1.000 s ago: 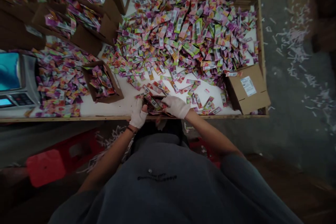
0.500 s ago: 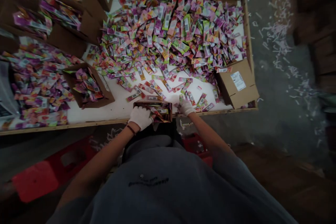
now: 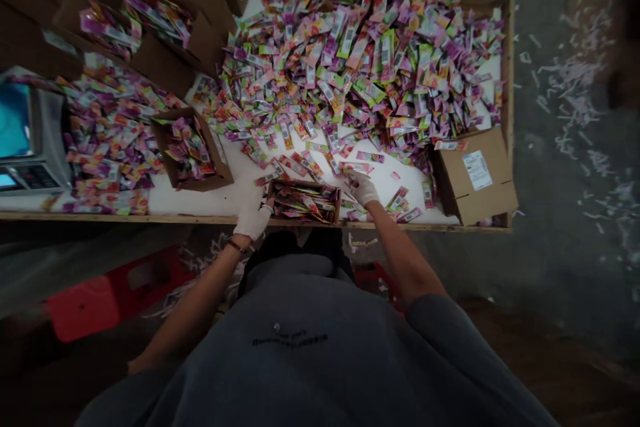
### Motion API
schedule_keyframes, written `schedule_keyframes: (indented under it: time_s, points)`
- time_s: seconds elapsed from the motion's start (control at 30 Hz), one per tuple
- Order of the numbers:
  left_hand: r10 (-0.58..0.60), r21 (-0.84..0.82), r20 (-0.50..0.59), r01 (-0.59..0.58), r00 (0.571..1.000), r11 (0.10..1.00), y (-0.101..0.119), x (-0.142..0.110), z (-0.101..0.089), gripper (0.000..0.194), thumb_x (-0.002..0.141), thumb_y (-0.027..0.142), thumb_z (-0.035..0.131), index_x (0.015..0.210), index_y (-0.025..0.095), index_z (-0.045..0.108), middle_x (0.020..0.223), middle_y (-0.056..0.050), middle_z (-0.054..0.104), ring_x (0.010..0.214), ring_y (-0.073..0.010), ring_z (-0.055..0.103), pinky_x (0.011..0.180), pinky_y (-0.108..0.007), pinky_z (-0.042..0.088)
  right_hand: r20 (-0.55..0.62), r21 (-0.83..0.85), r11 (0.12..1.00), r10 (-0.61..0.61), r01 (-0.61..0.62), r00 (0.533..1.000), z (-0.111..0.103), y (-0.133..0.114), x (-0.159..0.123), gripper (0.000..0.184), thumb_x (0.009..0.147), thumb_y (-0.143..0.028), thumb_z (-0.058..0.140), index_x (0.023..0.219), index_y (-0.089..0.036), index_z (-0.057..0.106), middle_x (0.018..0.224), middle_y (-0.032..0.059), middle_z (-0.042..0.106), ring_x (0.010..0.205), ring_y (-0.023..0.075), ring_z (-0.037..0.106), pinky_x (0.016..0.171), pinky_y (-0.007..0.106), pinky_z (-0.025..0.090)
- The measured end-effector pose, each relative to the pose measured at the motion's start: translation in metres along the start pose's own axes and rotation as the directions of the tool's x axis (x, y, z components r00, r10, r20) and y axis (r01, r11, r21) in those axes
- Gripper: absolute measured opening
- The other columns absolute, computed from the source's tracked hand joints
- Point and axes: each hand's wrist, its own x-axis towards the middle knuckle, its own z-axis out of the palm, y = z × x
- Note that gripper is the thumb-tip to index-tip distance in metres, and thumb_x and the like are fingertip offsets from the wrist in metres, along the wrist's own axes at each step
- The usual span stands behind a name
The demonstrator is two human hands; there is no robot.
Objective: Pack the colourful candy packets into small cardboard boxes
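So on the far left edge there's a gray device [image 3: 53, 143] with a blue-green screen, sitting on the white tabletop [image 3: 237, 187]. Below it, lower left of the frame, a red stool [image 3: 83, 307] is down on the floor. Upper left is a bunch of brown boxes [image 3: 163, 67] stuffed with colorful packets, and a messy spread of loose packets [image 3: 113, 147] lies just under those. A bit further right, left of center, an open carton [image 3: 206, 181] sits tilted and is also loaded with packets.

Then the left hand [image 3: 253, 217], white-gloved, at the left end of the packing box [image 3: 337, 207]. Its fingers are bent right against the box, but I can't tell if it's actually clamping on. That box is dead center by the table's near edge, open side up, full of packets lying mostly lengthwise. Behind it, the huge packet pile [image 3: 345, 67] fills the upper middle.

Just right of the box is the right hand [image 3: 363, 188], gloved too, fingers curled by a pink packet [image 3: 356, 167]. Too blurry to say if it's pinching anything. Further right, a labeled carton [image 3: 480, 180], then paper shreds [image 3: 580, 80] on the floor.
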Motion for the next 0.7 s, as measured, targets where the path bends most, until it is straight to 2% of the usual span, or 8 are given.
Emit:
schedule_keyframes:
  time_s: [0.1,0.2,0.27,0.3,0.43,0.6,0.63,0.7]
  points:
    - [0.048,-0.104,-0.006,-0.048,0.999,0.993,-0.011,0.003,0.016,0.058,0.100,0.039,0.050,0.151,0.016,0.065,0.151,-0.014,0.066,0.143,-0.0332,0.061,0.128,-0.052,0.046,-0.028,0.134,0.989,-0.064,0.067,0.998,-0.039,0.005,-0.012,0.025,0.089,-0.022,0.054,0.111,-0.017,0.065,0.089,0.0046,0.071,0.075,0.0180,0.061,0.071,0.028,0.051]
    - [0.101,-0.153,-0.059,-0.109,0.993,0.982,-0.014,0.003,0.026,0.058,0.101,0.037,0.049,0.154,0.019,0.065,0.153,-0.010,0.065,0.145,-0.0307,0.060,0.130,-0.048,0.045,-0.083,0.296,0.848,-0.436,0.440,0.896,-0.060,-0.025,-0.029,0.019,0.084,-0.021,0.065,0.103,-0.020,0.066,0.095,0.0026,0.071,0.083,0.0176,0.064,0.079,0.028,0.053]
    - [0.097,-0.173,-0.073,-0.108,0.993,0.979,-0.015,0.003,0.028,0.058,0.103,0.039,0.049,0.155,0.018,0.064,0.154,-0.010,0.065,0.146,-0.0300,0.059,0.130,-0.048,0.044,-0.021,0.224,0.768,-0.611,0.600,0.791,-0.052,-0.067,-0.035,0.015,0.087,-0.020,0.068,0.102,-0.019,0.069,0.107,0.0068,0.074,0.099,0.0206,0.067,0.092,0.030,0.054]
    - [0.080,-0.175,-0.071,-0.091,0.994,0.980,-0.017,0.003,0.029,0.059,0.103,0.040,0.049,0.155,0.017,0.064,0.155,-0.011,0.064,0.146,-0.0303,0.059,0.130,-0.048,0.044,0.064,0.141,0.773,-0.630,0.618,0.774,-0.041,-0.090,-0.037,0.015,0.091,-0.018,0.066,0.105,-0.017,0.072,0.114,0.0099,0.075,0.107,0.0222,0.068,0.098,0.031,0.053]
    - [0.027,-0.135,-0.016,-0.029,0.999,0.990,-0.022,0.001,0.030,0.059,0.101,0.039,0.051,0.154,0.015,0.065,0.151,-0.015,0.066,0.144,-0.0330,0.061,0.128,-0.051,0.046,0.347,-0.145,0.828,-0.470,0.541,0.812,0.001,-0.157,-0.033,0.041,0.103,-0.005,0.043,0.133,-0.007,0.070,0.136,0.0238,0.072,0.120,0.0288,0.072,0.104,0.037,0.053]
    - [0.110,-0.145,-0.010,-0.110,0.994,0.983,-0.014,-0.005,0.025,0.052,0.103,0.036,0.048,0.147,0.016,0.067,0.135,-0.015,0.073,0.128,-0.0303,0.068,0.119,-0.049,0.053,0.407,-0.080,0.741,-0.586,0.666,0.701,-0.023,-0.143,-0.036,0.041,0.094,-0.016,0.070,0.135,-0.016,0.074,0.134,0.0158,0.074,0.126,0.0288,0.069,0.107,0.034,0.053]
    - [0.139,-0.138,-0.021,-0.141,0.990,0.980,-0.010,-0.007,0.020,0.049,0.104,0.035,0.047,0.144,0.015,0.068,0.132,-0.015,0.073,0.124,-0.0290,0.069,0.116,-0.047,0.055,0.356,-0.076,0.728,-0.619,0.682,0.700,-0.034,-0.135,-0.036,0.040,0.096,-0.018,0.068,0.136,-0.019,0.073,0.135,0.0138,0.073,0.129,0.0277,0.067,0.110,0.034,0.052]
    - [0.219,-0.074,-0.088,-0.225,0.972,0.971,-0.001,-0.008,0.006,0.042,0.106,0.036,0.044,0.133,0.015,0.071,0.124,-0.016,0.071,0.118,-0.0267,0.068,0.109,-0.042,0.056,0.218,-0.149,0.764,-0.594,0.628,0.775,-0.051,-0.121,-0.034,0.042,0.099,-0.024,0.065,0.140,-0.019,0.071,0.139,0.0147,0.071,0.132,0.0293,0.065,0.113,0.037,0.050]
